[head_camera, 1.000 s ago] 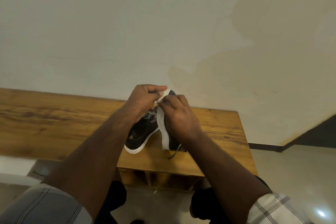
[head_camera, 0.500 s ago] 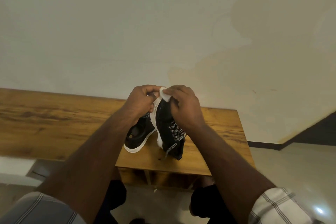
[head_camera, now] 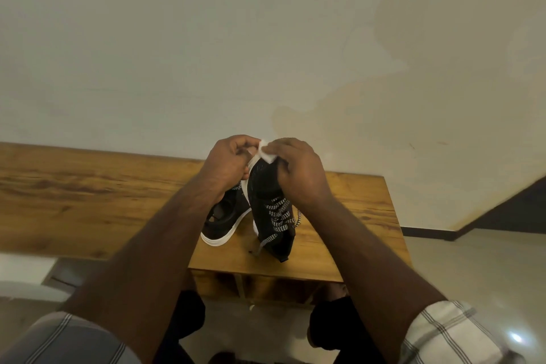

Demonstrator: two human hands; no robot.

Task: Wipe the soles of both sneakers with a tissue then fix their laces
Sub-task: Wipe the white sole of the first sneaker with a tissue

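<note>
Both hands meet at the toe of a black sneaker (head_camera: 267, 204) held toe-up over a wooden bench (head_camera: 348, 233). From the head view, the left hand (head_camera: 229, 164) has its fingers curled round the white sole edge at the toe, gripping the shoe from the left side. At the same toe, the right hand (head_camera: 298, 174) pinches a small white tissue (head_camera: 267, 154) against the tip, its fingers curled over the fabric upper. This sneaker stands nearly upright, its heel down close to the bench top, and its black-and-white patterned laces (head_camera: 279, 217) hang loose down the front facing the camera. Just left of it, a 2nd sneaker (head_camera: 224, 221) lies on the bench, its opening facing up and its white sole rim toward the camera, partly hidden by the left forearm. Plaid sleeves (head_camera: 452, 334) show at both lower corners, and a pale wall (head_camera: 206, 53) rises behind the bench.
</note>
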